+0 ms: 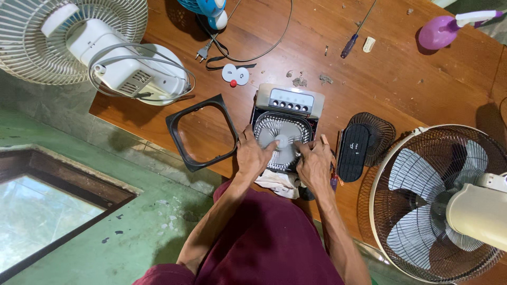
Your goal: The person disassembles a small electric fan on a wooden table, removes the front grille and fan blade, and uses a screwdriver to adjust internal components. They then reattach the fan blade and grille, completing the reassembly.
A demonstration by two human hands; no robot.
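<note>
I note a brown wooden table [401,89], glossy and scuffed, carrying everything. At its right edge lies a large cage fan [438,203] with a wire grille and pale blades; at top left a white fan [79,42] with its cable coiled round it. Between them, at the near edge, sits a small boxy desk fan [285,126], pale top panel, dark body, front open, white blades exposed. A black rounded-square plastic frame [200,132] lies just left of it; a black slatted panel [354,153] on a round mesh guard just right. My left hand [252,155] and right hand [314,163] rest on the blades, fingertips pressing near the hub, grasping nothing. A crumpled white cloth [277,183] lies beneath them. Further back: a purple spray bottle [443,29], a screwdriver [351,45].
</note>
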